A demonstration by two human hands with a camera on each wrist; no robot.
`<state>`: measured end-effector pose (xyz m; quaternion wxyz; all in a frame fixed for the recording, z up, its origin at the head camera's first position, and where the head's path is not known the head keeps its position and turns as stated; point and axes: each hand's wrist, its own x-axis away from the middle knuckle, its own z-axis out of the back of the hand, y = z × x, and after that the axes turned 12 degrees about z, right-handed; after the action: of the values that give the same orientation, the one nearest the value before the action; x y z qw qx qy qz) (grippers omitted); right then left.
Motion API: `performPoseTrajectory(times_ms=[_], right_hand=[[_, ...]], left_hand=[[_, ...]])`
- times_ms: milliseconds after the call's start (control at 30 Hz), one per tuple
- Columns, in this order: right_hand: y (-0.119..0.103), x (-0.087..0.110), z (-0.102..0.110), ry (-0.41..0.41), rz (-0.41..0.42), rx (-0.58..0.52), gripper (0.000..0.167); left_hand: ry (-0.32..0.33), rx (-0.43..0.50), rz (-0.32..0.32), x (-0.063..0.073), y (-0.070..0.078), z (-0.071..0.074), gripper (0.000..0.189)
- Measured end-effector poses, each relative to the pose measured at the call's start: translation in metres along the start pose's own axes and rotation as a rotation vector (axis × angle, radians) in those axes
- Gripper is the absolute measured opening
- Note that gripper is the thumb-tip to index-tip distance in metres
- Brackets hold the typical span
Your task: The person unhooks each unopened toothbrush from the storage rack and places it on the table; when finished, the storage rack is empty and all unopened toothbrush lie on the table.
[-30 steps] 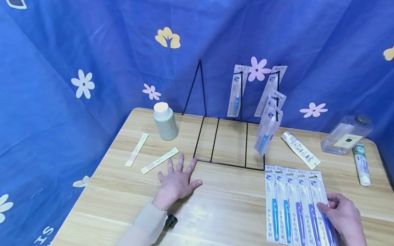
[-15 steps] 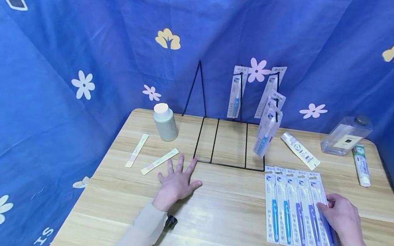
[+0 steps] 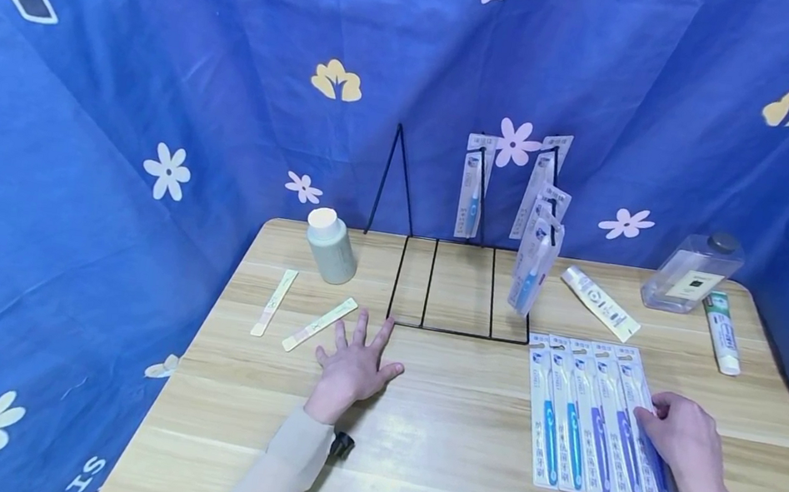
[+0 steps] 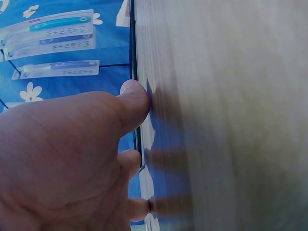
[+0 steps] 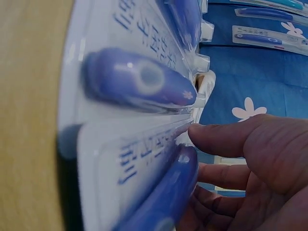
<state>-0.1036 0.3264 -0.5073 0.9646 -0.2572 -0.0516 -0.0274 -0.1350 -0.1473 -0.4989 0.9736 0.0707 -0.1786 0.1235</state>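
In the head view my left hand (image 3: 351, 368) lies on the table with fingers spread, its fingertips at the front left corner of a black wire rack (image 3: 454, 332). The left wrist view shows its thumb (image 4: 134, 103) and two fingers against the wood. My right hand (image 3: 691, 443) pinches the right edge of the rightmost packaged toothbrush (image 3: 655, 472), a purple one. In the right wrist view the thumb is on top and the other fingers are at the edge of the pack, which tilts against its neighbour (image 5: 139, 79). Several packaged toothbrushes, blue and purple, overlap in this row.
More packaged toothbrushes (image 3: 533, 270) hang from the rack's hooks. A white tube (image 3: 600, 303), a clear bottle (image 3: 693, 275) and a green-capped tube (image 3: 723, 334) are at the right. At the left are a grey-green bottle (image 3: 331, 247) and two paper sachets (image 3: 319, 324).
My right wrist has shifted slightly left and the hand has turned a little, keeping its pinch on the rightmost toothbrush pack. The left hand stays put. The head view has tilted slightly.
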Motion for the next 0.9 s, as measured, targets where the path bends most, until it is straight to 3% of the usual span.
performPoseTrajectory(times_ms=[133,233,400,500,633,900], right_hand=[[-0.007,0.003,0.005,-0.017,-0.049,0.035,0.060],[-0.020,0.006,0.007,0.058,-0.001,0.068,0.062],[-0.053,0.008,0.002,0.319,0.318,0.038,0.038],[-0.076,0.005,-0.005,0.388,0.502,-0.055,0.025],[-0.110,-0.003,-0.015,0.318,0.595,-0.211,0.030],[-0.167,-0.024,-0.025,0.178,0.593,-0.430,0.053]], left_hand=[[-0.001,0.006,-0.001,0.000,0.000,-0.001,0.080],[0.001,0.005,-0.002,-0.001,0.000,-0.002,0.080],[0.007,0.001,-0.003,-0.001,0.000,-0.001,0.080],[0.006,0.000,-0.001,-0.001,-0.001,-0.002,0.080],[-0.002,-0.001,0.005,-0.001,-0.002,-0.002,0.081],[-0.006,-0.004,0.001,-0.003,0.000,-0.002,0.081]])
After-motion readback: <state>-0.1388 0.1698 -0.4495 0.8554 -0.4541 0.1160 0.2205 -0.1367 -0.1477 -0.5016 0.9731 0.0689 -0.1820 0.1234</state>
